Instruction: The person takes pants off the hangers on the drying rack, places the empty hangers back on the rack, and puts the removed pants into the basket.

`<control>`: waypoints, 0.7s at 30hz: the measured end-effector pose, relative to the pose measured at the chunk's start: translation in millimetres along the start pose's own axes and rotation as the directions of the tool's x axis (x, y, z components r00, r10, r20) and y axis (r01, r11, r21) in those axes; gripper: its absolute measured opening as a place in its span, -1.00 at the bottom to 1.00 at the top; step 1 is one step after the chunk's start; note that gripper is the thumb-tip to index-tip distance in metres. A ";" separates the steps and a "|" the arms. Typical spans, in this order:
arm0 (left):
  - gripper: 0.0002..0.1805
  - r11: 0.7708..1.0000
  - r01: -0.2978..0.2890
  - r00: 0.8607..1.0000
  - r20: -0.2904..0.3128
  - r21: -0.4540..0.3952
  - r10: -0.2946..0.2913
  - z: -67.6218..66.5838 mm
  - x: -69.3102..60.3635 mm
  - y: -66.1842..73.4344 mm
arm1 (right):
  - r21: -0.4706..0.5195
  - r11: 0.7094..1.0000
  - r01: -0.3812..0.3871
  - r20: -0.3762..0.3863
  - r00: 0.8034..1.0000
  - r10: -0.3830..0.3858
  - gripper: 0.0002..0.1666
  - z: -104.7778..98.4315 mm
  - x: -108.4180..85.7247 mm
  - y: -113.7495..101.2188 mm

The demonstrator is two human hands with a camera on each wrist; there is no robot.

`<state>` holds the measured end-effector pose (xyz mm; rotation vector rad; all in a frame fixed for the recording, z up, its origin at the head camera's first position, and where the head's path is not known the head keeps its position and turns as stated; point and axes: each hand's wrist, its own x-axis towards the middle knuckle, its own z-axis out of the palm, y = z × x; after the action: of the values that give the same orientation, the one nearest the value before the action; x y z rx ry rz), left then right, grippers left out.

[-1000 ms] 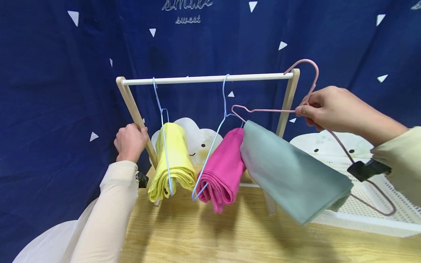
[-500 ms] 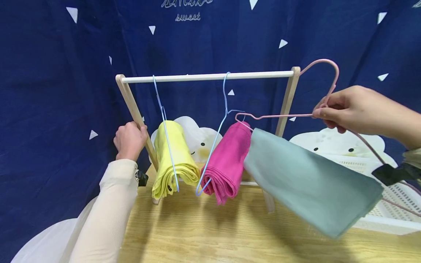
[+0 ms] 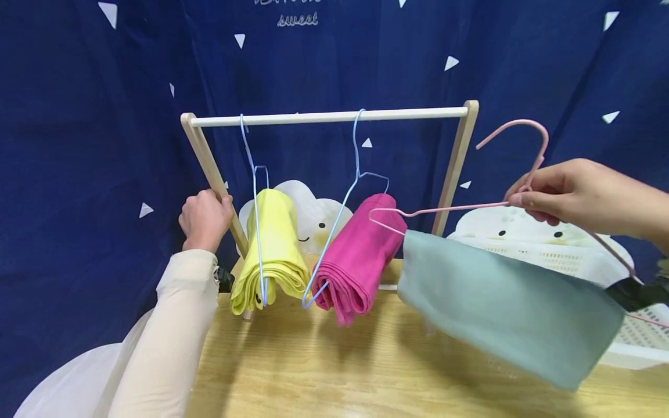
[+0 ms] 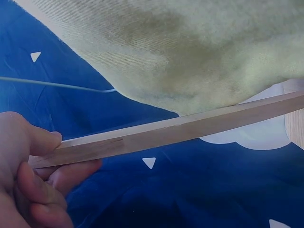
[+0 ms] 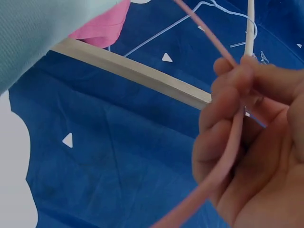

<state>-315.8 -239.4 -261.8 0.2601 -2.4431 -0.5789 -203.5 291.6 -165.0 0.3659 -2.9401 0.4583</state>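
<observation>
My left hand (image 3: 205,219) grips the left wooden post (image 3: 210,165) of a small clothes rack; in the left wrist view its fingers curl round that post (image 4: 142,140). My right hand (image 3: 569,191) pinches a pink hanger (image 3: 460,207) just below its hook, right of the rack, with the hook free of the rail. A folded grey-green cloth (image 3: 507,302) drapes over the hanger's lower bar. On the white rail (image 3: 308,118) hang two blue hangers, one with a folded yellow cloth (image 3: 274,244), the other with a magenta cloth (image 3: 360,255). The pink hanger's left corner overlaps the magenta cloth in the head view.
A white perforated basket (image 3: 635,351) stands at the right on the wooden tabletop (image 3: 324,371), partly behind the grey-green cloth. The rack's right post (image 3: 456,165) stands near the hanger. A dark blue curtain (image 3: 334,64) with white triangles hangs behind.
My right hand has moved right and then down with the pink hanger and its cloth. The hook has come away from beside the rail's right end. My left hand stays on the post.
</observation>
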 end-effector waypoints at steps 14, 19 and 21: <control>-0.58 1.000 0.009 1.000 0.015 0.004 -0.009 -0.4 0.5 0.7 | 0.071 0.991 0.115 0.008 0.993 -0.116 -0.70 21.7 -8.9 4.2; -0.58 1.000 0.016 1.000 0.018 0.009 -0.016 -1.0 0.3 0.3 | 0.080 0.988 0.135 0.025 0.990 -0.137 -0.72 25.5 -7.9 1.8; -0.58 1.000 0.014 1.000 0.018 0.010 -0.014 -1.1 0.1 -0.1 | 0.088 0.983 0.161 0.019 0.986 -0.164 -0.71 27.2 -7.4 1.3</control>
<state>-315.2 -239.8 -261.0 0.2777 -2.4636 -0.5784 -199.5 285.9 -192.4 0.6218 -2.8904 0.5629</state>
